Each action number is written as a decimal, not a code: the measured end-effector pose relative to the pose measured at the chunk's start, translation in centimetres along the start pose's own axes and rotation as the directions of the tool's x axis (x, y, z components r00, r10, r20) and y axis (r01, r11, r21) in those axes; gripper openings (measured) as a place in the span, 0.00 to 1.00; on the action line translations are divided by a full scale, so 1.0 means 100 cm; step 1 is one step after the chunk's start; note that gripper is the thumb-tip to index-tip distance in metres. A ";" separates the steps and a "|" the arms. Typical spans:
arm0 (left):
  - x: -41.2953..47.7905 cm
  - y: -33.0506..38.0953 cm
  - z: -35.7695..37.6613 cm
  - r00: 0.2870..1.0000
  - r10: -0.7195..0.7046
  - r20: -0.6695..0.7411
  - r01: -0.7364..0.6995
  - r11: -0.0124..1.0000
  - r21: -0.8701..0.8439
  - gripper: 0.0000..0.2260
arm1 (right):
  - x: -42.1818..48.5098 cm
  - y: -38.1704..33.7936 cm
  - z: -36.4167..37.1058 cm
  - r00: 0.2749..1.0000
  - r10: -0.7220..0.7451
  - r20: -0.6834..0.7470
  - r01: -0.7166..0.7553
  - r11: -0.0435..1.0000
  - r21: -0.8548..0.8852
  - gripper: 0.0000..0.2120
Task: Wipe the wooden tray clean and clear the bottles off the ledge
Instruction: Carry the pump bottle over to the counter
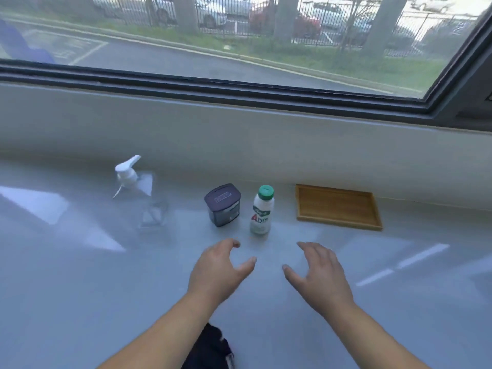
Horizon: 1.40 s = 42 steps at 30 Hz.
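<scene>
A shallow wooden tray [338, 206] lies on the pale ledge [80, 275] against the back wall, at the right. Left of it a small white bottle with a green cap [261, 210] stands upright. A dark lidded container [223, 204] sits beside that bottle. Further left stands a clear pump bottle with a white pump head [143, 193]. My left hand [218, 270] hovers open just in front of the dark container. My right hand [319, 272] is open too, in front of the white bottle and slightly right of it. Neither hand touches anything.
A big window [239, 35] with a dark frame runs along the back, above a low pale wall. A dark piece of cloth [210, 347] shows at the bottom edge between my forearms. Bright sun patches fall on the ledge at left and right.
</scene>
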<state>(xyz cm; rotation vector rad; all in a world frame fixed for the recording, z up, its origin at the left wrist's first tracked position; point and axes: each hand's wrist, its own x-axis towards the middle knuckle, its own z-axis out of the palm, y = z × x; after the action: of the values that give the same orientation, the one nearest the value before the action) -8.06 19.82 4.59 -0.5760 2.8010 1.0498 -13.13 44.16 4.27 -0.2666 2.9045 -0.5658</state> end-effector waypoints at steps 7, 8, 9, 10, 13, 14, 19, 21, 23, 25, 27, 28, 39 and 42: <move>-0.029 -0.129 -0.143 0.978 -0.121 -0.170 0.121 0.993 -0.006 0.36 | -0.028 -0.173 0.039 0.992 -0.123 0.015 0.123 0.992 0.031 0.35; -0.029 -0.141 -0.160 0.971 -0.133 -0.201 0.134 0.991 -0.006 0.38 | -0.028 -0.195 0.043 0.990 -0.138 0.012 0.138 0.989 0.047 0.35; -0.027 -0.151 -0.175 0.963 -0.145 -0.229 0.149 0.989 -0.001 0.39 | -0.026 -0.215 0.048 0.990 -0.143 0.014 0.141 0.988 0.069 0.35; -0.023 -0.159 -0.188 0.955 -0.157 -0.252 0.164 0.987 0.006 0.40 | -0.024 -0.232 0.053 0.990 -0.141 0.019 0.139 0.986 0.097 0.36; -0.003 -0.170 -0.212 0.941 -0.194 -0.277 0.207 0.978 0.019 0.46 | -0.012 -0.268 0.068 0.992 -0.118 0.047 0.111 0.986 0.127 0.34; 0.006 -0.171 -0.216 0.938 -0.213 -0.274 0.226 0.974 0.017 0.48 | -0.005 -0.276 0.075 0.993 -0.101 0.059 0.094 0.988 0.120 0.33; 0.058 -0.165 -0.219 0.928 -0.282 -0.246 0.283 0.959 -0.031 0.56 | 0.043 -0.298 0.103 0.991 0.005 0.131 -0.026 0.986 0.162 0.30; 0.079 -0.159 -0.214 0.928 -0.296 -0.226 0.292 0.955 -0.054 0.58 | 0.066 -0.303 0.115 0.986 0.025 0.168 -0.065 0.969 0.240 0.29; 0.103 -0.152 -0.208 0.932 -0.289 -0.217 0.280 0.957 -0.071 0.59 | 0.091 -0.307 0.126 0.972 0.064 0.225 -0.149 0.912 0.383 0.28; 0.124 -0.146 -0.201 0.934 -0.284 -0.219 0.272 0.959 -0.081 0.59 | 0.113 -0.312 0.138 0.945 0.099 0.311 -0.257 0.815 0.520 0.27; 0.137 -0.143 -0.194 0.932 -0.293 -0.212 0.285 0.956 -0.071 0.59 | 0.129 -0.318 0.147 0.903 0.130 0.409 -0.374 0.707 0.600 0.27; 0.142 -0.143 -0.190 0.930 -0.305 -0.208 0.296 0.952 -0.073 0.59 | 0.135 -0.321 0.152 0.879 0.144 0.455 -0.430 0.655 0.622 0.26; 0.137 -0.175 -0.215 0.926 -0.287 -0.245 0.257 0.955 -0.150 0.52 | 0.146 -0.373 0.182 0.756 0.132 0.641 -0.644 0.323 0.693 0.21; 0.117 -0.210 -0.248 0.902 -0.301 -0.310 0.258 0.950 -0.174 0.52 | 0.132 -0.419 0.191 0.759 0.052 0.649 -0.616 0.384 0.688 0.21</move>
<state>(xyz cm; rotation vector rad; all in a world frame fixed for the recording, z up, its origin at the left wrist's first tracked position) -9.82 -14.49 7.92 -1.2410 2.8066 1.1700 -16.17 -3.55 1.17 0.3217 1.6619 -1.5173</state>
